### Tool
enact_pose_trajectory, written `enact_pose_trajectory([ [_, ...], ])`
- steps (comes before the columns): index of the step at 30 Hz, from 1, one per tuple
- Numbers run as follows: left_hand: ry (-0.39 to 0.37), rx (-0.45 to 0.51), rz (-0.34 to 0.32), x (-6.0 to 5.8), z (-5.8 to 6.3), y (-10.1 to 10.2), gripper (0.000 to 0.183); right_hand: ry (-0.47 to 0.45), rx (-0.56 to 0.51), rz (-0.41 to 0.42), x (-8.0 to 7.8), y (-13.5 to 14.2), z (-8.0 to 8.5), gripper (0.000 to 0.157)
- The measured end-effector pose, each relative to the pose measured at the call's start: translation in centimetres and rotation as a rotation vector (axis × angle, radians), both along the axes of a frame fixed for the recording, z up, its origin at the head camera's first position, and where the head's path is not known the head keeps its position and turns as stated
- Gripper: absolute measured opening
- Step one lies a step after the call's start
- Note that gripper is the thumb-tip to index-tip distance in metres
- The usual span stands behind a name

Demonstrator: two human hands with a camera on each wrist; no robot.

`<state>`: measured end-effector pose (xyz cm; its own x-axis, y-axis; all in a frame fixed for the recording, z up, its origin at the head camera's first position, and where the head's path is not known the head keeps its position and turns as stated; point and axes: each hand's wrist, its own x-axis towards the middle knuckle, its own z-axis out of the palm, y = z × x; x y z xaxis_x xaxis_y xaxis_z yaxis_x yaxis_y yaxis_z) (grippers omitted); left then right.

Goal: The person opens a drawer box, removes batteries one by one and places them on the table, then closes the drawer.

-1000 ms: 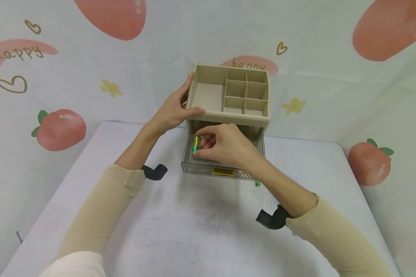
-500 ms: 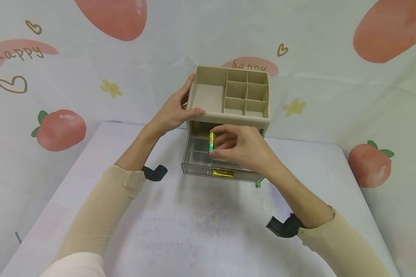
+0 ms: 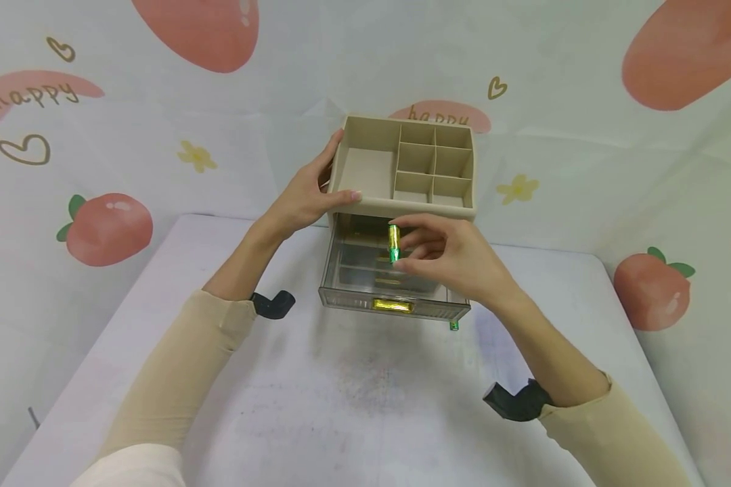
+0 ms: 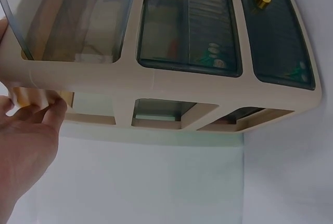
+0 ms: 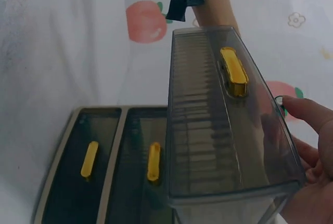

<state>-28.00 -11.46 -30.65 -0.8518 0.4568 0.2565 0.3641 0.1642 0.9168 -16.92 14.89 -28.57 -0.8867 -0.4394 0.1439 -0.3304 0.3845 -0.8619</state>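
Note:
My right hand [image 3: 457, 256] pinches a green and gold battery [image 3: 394, 243] between thumb and fingertips, upright over the pulled-out top drawer [image 3: 347, 298] of a beige desktop organizer [image 3: 402, 205]. The drawer is clear grey plastic with a gold handle [image 3: 392, 306]. At the organizer's left side my left hand [image 3: 304, 201] grips the body, thumb over the front rim and fingers along the side wall. In the right wrist view, the drawer front partly hides the right hand [image 5: 315, 141]. The left wrist view shows the left hand's fingers [image 4: 49, 117] against the side openings.
Another green battery [image 3: 453, 325] shows its end on the white table [image 3: 365, 406] by the drawer's right front corner. Below the open drawer, two closed drawers carry gold handles [image 5: 90, 159]. A cloth with fruit prints [image 3: 244, 135] hangs behind the organizer.
My right hand has moved right across the drawer with the battery, from near its left wall to over its middle. The left hand keeps its grip on the organizer.

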Motion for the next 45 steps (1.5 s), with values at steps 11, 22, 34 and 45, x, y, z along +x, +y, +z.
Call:
enact_pose_trajectory([
  [11,0.000,0.004,-0.001,0.1,-0.1,-0.2,0.099,0.011,-0.126,0.014,-0.1,2.4,-0.6,0.055],
  [22,0.007,0.003,0.001,0.1,-0.2,-0.3,0.099,0.016,-0.223,0.008,0.5,4.4,-1.1,0.053],
  [34,0.009,0.016,-0.015,-0.1,0.0,-0.2,0.098,0.034,-0.307,-0.025,1.0,7.3,-1.5,0.053],
  [45,0.003,0.024,-0.018,0.2,0.0,-0.1,0.099,0.056,-0.328,0.020,1.7,9.4,-3.0,0.054],
])
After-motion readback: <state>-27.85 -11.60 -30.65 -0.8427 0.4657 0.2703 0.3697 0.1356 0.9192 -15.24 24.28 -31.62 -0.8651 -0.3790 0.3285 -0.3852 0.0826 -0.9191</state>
